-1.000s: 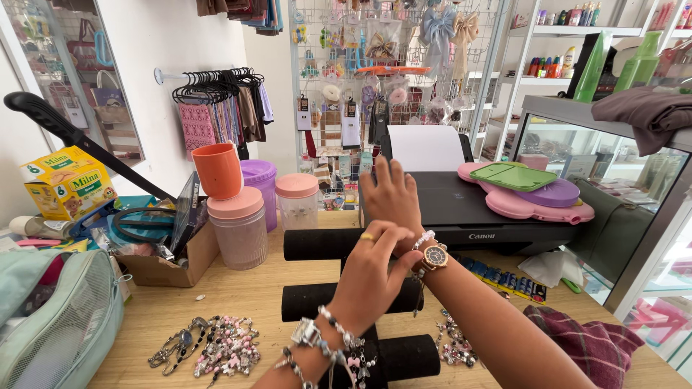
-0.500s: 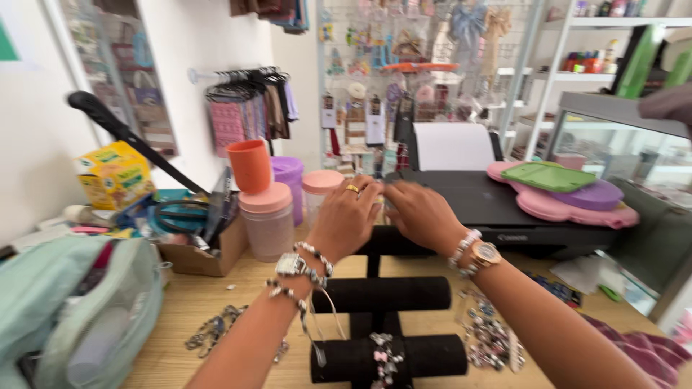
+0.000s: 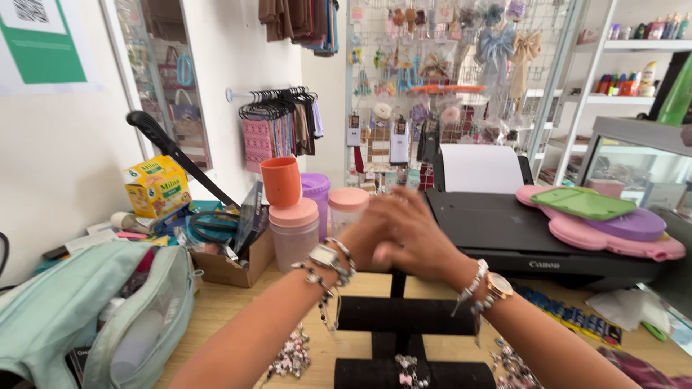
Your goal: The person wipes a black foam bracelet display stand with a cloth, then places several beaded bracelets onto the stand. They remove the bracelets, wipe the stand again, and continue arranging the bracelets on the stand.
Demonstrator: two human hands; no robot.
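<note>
Two hands meet above the top bar of the black velvet tiered bracelet stand [image 3: 404,317]: left hand [image 3: 364,241] and right hand [image 3: 411,238] overlap, fingers curled in toward each other, blurred. Whether anything small is pinched between them cannot be told; the top bar itself is hidden behind the hands. Left wrist carries a silver square-faced wristwatch [image 3: 324,257] plus several beaded bracelets [image 3: 317,281], one dangling. Right wrist carries a rose-gold round wristwatch [image 3: 499,286] beside a white beaded bracelet [image 3: 472,282]. Judged progress: early to middle. The middle bar looks bare, and the lowest bar holds one small pink-charm bracelet [image 3: 404,364]. Left undone, as far as visible: a loose heap of pink and white beaded bracelets [image 3: 290,358] lies on the pale wooden worktop [image 3: 216,310] to the left of the stand's base, and a second heap of dark and silver beaded pieces [image 3: 513,369] lies to the right of it, both well below the hands and untouched. Stand position: directly beneath and just in front of both hands, post upright, between the two forearms. Behind it sits a black desktop printer [image 3: 504,230]; left of that, a pink-lidded clear plastic jar [image 3: 294,234].
</note>
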